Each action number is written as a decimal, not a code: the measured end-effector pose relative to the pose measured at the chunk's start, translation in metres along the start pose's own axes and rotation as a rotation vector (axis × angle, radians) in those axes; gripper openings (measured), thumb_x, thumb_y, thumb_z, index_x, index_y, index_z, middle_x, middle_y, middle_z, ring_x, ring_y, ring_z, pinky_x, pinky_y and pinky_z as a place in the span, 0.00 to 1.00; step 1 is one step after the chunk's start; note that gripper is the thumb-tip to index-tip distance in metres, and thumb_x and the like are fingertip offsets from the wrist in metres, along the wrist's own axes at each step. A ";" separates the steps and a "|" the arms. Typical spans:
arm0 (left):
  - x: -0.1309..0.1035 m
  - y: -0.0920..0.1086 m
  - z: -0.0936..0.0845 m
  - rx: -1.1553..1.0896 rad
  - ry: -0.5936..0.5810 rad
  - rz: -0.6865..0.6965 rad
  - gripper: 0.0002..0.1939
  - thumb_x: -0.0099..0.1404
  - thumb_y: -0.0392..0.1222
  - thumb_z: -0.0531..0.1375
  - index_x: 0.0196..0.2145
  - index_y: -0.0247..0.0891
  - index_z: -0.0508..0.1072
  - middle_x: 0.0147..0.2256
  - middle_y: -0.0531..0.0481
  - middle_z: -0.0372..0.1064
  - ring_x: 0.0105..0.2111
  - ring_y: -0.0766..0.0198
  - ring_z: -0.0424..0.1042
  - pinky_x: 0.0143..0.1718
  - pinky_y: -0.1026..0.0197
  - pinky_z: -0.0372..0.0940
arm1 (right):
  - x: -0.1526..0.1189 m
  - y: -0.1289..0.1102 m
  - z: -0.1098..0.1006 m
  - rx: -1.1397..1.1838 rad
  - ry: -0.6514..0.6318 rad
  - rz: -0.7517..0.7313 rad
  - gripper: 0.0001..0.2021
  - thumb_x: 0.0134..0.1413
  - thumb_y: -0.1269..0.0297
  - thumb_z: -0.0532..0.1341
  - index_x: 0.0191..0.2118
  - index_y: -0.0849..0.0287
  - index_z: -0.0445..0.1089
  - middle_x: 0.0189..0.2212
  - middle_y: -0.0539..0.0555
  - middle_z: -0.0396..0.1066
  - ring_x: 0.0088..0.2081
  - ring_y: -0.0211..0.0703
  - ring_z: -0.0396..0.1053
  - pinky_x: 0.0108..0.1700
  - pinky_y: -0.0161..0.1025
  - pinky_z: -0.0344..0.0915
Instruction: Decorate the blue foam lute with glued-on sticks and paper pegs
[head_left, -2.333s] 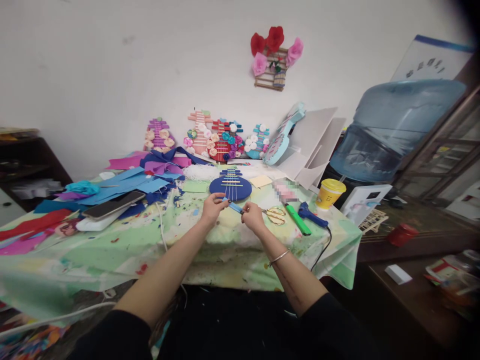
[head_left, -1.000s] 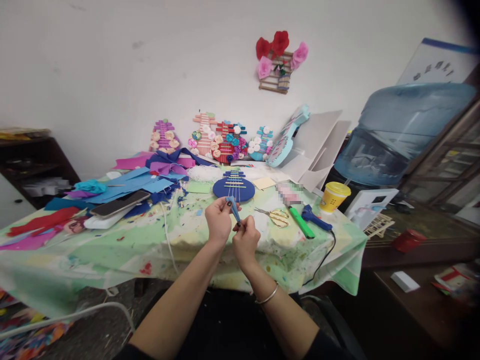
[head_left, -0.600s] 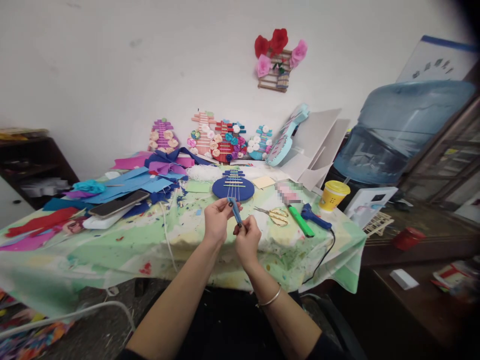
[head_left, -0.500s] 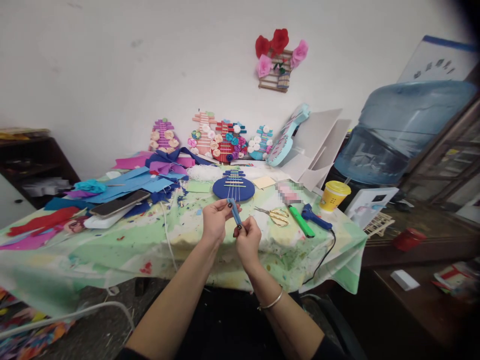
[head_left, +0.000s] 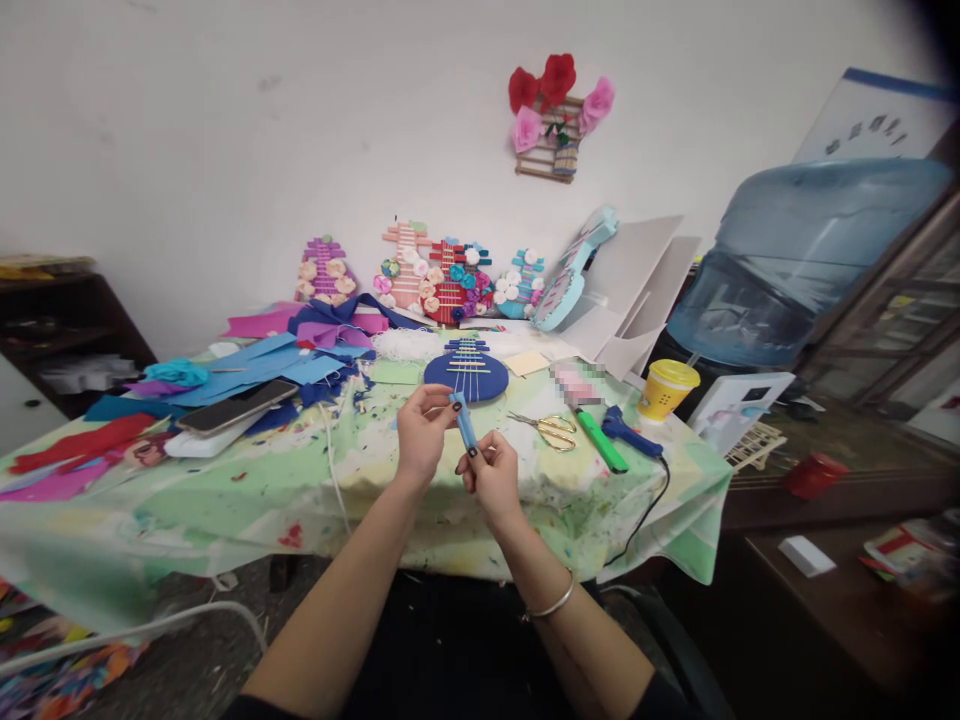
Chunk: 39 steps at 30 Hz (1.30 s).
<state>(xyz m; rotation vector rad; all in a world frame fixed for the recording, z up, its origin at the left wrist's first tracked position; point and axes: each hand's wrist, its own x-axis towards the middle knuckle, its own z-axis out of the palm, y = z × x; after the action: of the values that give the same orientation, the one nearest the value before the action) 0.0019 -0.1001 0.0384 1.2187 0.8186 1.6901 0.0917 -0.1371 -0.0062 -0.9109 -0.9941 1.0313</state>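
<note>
A narrow light-blue strip [head_left: 465, 424], paper or cloth, is stretched between my hands above the front of the table. My left hand [head_left: 421, 430] pinches its upper end. Closed around the lower end is my right hand [head_left: 492, 472], its thumb pressed on the strip. Just beyond them lies a dark blue lute-shaped craft piece [head_left: 466, 378] with pale strings and crossbars. Gold-handled scissors [head_left: 553, 432] rest to the right of my hands. Farther right are a green utility knife [head_left: 604, 442] and a blue glue gun [head_left: 631, 432] with a black cord.
Blue sheets [head_left: 247, 368] and a phone [head_left: 238, 406] on a white box lie on the left. Several decorated lute crafts [head_left: 450, 280] lean on the wall. A yellow cup [head_left: 667, 390] stands near the right edge. A white cable [head_left: 334, 465] crosses the tablecloth [head_left: 300, 500].
The strip has turned, with more of its face showing between my fingers. My left hand has shifted slightly left and up, its fingers more stretched. The table items stay put.
</note>
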 end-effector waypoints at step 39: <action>0.061 -0.063 -0.012 1.208 -0.718 -0.142 0.08 0.35 0.26 0.57 0.09 0.37 0.69 0.10 0.51 0.60 0.19 0.62 0.62 0.26 0.62 0.56 | 0.096 0.016 -0.045 -1.383 -0.324 -0.199 0.11 0.34 0.82 0.60 0.21 0.59 0.75 0.20 0.54 0.73 0.26 0.42 0.68 0.28 0.33 0.57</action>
<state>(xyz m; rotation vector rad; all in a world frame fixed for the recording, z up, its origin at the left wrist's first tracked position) -0.0010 -0.0189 0.0034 2.2692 1.4312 0.3994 0.1495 -0.0470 -0.0133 -1.7005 -2.0887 0.1795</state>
